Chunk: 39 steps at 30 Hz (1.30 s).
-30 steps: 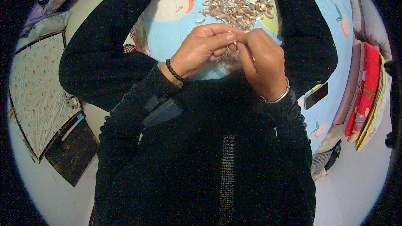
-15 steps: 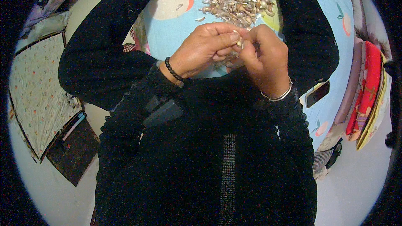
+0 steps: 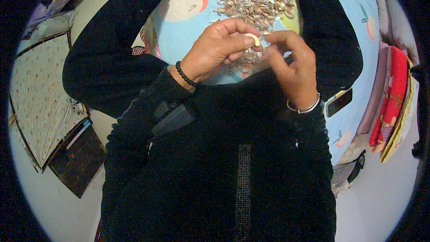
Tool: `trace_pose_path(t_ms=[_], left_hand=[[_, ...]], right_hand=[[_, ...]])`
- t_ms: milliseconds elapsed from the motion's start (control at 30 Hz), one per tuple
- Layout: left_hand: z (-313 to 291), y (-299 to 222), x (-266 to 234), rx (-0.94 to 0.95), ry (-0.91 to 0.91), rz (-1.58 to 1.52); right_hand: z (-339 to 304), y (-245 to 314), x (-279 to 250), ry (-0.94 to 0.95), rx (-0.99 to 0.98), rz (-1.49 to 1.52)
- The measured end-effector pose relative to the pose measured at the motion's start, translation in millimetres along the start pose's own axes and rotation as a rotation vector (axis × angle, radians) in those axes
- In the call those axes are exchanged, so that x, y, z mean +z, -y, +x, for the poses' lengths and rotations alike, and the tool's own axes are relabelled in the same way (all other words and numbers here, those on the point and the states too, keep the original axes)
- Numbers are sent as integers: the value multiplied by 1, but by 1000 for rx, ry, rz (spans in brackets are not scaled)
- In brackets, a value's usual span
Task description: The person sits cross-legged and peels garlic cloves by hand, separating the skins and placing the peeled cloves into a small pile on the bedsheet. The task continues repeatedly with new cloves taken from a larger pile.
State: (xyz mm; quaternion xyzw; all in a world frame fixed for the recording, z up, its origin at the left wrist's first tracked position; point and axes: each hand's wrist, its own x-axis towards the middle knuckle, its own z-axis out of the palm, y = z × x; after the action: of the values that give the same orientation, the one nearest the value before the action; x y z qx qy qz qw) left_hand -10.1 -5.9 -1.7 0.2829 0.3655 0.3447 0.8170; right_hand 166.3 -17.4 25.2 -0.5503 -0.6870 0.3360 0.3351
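Between the thumb and forefinger of my left hand (image 3: 215, 47) is a pale, curved garlic clove (image 3: 256, 40), its smooth side bared. Just to the right, my right hand (image 3: 298, 65) is apart from the clove, thumb and forefinger spread; a little skin may cling to the fingertips, but blur hides this. Beyond both hands lies a heap of unpeeled garlic cloves (image 3: 255, 0) on a blue cloth (image 3: 192, 40) with fruit prints. Thin papery garlic skins (image 3: 246, 65) lie beneath my hands, partly covered by them.
My black-clothed legs flank the garlic heap. A dark phone (image 3: 339, 103) rests on the cloth to the right, with folded red fabric (image 3: 395, 89) farther out. At left stand a patterned cloth-covered surface (image 3: 42, 98) and a dark brown panel (image 3: 80, 161).
My right hand has drawn back to the right from the clove, and its fingers have spread. The clove now shows more plainly in my left hand, which has barely moved.
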Motion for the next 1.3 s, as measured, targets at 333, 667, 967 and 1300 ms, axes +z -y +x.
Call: trace_pose_path(t_ms=[333, 667, 967, 1300], left_hand=[[0, 6, 1, 47, -34, -66], [-1, 8, 6, 40, -40, 70], [-4, 5, 3, -33, 68, 63], [2, 16, -5, 85, 45, 276]], right_hand=[[-2, 2, 7, 8, -152, -134], [-1, 1, 14, -94, -179, -253], [9, -7, -7, -358, 125, 63], [1, -17, -1, 183, 244, 311]])
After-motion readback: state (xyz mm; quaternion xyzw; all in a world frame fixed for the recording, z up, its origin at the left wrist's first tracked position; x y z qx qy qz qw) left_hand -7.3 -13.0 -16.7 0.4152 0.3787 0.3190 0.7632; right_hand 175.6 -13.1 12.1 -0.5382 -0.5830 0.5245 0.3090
